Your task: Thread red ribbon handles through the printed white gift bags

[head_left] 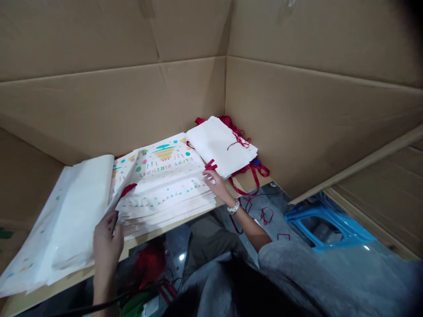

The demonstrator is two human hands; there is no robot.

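A stack of flat white birthday-print paper bags (pixel 165 185) lies on a cardboard work surface (pixel 158 231). My left hand (pixel 106 240) grips the lower edge of a lifted white bag (pixel 76 207) at the left, folded back from the stack. My right hand (pixel 216 184), with a white watch on the wrist, rests its fingers on the right edge of the stack beside a red ribbon handle (pixel 210 165). A second pile of white bags with red handles (pixel 222 145) sits behind, in the corner.
Tall cardboard walls (pixel 297 110) enclose the back and right. A blue plastic stool (pixel 325 226) stands on the floor at the right. Loose red ribbons (pixel 266 215) lie on the floor. My grey-clad lap fills the bottom.
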